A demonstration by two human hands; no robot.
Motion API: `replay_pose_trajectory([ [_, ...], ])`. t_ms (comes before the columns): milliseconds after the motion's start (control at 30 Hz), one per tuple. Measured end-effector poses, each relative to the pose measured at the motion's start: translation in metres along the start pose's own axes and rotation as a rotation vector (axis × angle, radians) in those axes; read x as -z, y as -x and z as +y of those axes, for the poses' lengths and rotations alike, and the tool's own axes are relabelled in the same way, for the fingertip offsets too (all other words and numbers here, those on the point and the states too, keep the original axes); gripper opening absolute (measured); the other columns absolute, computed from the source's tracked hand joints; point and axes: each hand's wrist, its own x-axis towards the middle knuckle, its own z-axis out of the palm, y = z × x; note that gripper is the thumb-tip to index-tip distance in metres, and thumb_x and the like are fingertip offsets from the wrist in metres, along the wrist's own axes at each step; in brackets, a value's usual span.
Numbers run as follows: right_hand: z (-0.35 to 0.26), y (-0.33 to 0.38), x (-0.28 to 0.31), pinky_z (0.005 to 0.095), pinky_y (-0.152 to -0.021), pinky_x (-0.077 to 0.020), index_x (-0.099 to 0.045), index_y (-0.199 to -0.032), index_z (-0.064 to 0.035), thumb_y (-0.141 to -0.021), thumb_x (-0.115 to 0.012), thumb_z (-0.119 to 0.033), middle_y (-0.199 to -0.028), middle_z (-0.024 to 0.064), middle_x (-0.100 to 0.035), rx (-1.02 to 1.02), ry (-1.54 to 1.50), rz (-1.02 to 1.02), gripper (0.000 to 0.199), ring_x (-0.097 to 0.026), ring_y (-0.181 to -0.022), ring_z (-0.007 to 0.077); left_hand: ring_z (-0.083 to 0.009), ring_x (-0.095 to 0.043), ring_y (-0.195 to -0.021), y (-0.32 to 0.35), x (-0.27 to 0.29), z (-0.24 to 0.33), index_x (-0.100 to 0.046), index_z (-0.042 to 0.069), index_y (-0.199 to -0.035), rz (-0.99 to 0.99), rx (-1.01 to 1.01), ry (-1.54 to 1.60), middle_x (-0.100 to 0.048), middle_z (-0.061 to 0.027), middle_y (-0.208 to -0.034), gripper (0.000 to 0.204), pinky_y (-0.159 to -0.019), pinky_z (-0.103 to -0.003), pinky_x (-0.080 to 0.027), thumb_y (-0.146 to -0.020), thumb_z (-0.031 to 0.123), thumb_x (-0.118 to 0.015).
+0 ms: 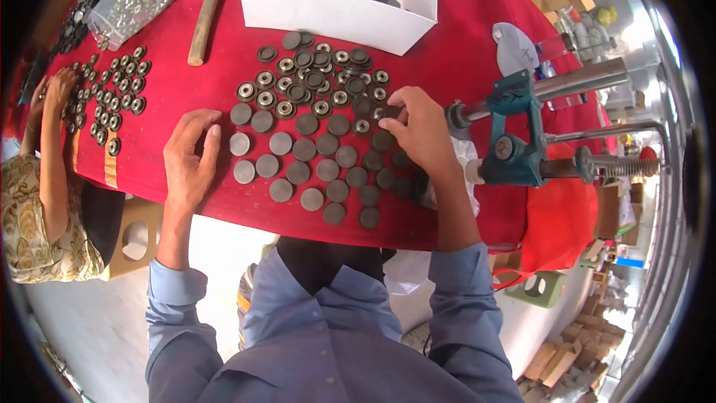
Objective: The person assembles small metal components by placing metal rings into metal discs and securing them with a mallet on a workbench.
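My right hand (424, 130) reaches over the right side of the pieces, thumb and forefinger pinching a small dark disc (390, 112). Below and left of it lie several rows of flat dark discs (304, 149), smooth faces up. Farther back, a heap of similar round pieces (296, 92) shows metal centres with holes. My left hand (192, 153) rests on the red cloth (168, 93) left of the discs, thumb and forefinger apart, nothing in it.
At the back stands a white box (335, 15) of dark discs. A teal hand press (514, 130) stands right. Left are a wooden stick (207, 19), a clear bag of small metal parts (145, 0), more metal-centred pieces (112, 97) and a co-worker's hands (60, 89).
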Motion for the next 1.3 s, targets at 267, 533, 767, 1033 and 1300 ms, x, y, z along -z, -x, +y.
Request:
replay_pose_trajectory([
  [267, -0.011, 0.027, 0.005, 0.0318, -0.068, -0.0550, -0.076, -0.111, -0.0023, -0.086, -0.080, 0.002, -0.099, 0.0121, -0.073, 0.054, -0.104, 0.187, 0.025, -0.070, -0.077, 0.0194, -0.0322, -0.073, -0.107, 0.000, 0.000, -0.005, -0.074, -0.001, -0.110, -0.001, -0.038, 0.009, -0.074, -0.0153, -0.112, 0.015, -0.094, -0.039, -0.057, -0.098, 0.002, -0.068],
  [533, -0.023, 0.029, -0.035, 0.0313, -0.077, -0.0588, -0.080, -0.111, -0.0057, -0.088, -0.079, 0.003, -0.112, 0.0111, -0.076, 0.162, -0.034, 0.173, 0.025, -0.075, -0.091, 0.0236, -0.0321, -0.072, -0.106, 0.001, -0.001, -0.004, -0.075, -0.001, -0.107, 0.004, -0.040, 0.006, -0.074, -0.0148, -0.110, 0.013, -0.093, -0.040, -0.057, -0.097, 0.002, -0.069],
  [767, -0.016, 0.034, -0.041, 0.0414, -0.088, -0.0584, -0.078, -0.113, -0.0040, -0.090, -0.077, -0.003, -0.113, 0.0110, -0.073, 0.278, 0.136, 0.156, 0.023, -0.072, -0.103, 0.0307, -0.0321, -0.072, -0.104, 0.001, 0.000, -0.004, -0.076, -0.001, -0.106, 0.001, -0.009, 0.017, -0.074, -0.0144, -0.110, 0.012, -0.092, -0.039, -0.057, -0.096, 0.003, -0.070],
  [1033, -0.022, 0.055, -0.040, 0.0476, -0.099, -0.0525, -0.074, -0.124, -0.0008, -0.090, -0.068, 0.001, -0.127, 0.0157, -0.068, 0.313, 0.216, 0.125, 0.034, -0.066, -0.113, 0.0375, -0.0319, -0.072, -0.104, -0.001, 0.000, -0.003, -0.076, -0.001, -0.105, 0.001, -0.014, 0.004, -0.074, -0.0146, -0.109, 0.012, -0.092, -0.039, -0.057, -0.096, 0.002, -0.070],
  [1300, -0.016, 0.026, -0.027, 0.0476, -0.094, -0.0497, -0.073, -0.120, -0.0033, -0.087, -0.075, -0.008, -0.125, 0.0135, -0.069, 0.257, 0.128, 0.165, 0.033, -0.065, -0.112, 0.0352, -0.0323, -0.072, -0.104, 0.000, -0.001, -0.005, -0.076, -0.002, -0.105, -0.003, -0.024, -0.017, -0.074, -0.0151, -0.108, 0.012, -0.092, -0.039, -0.057, -0.095, 0.002, -0.070],
])
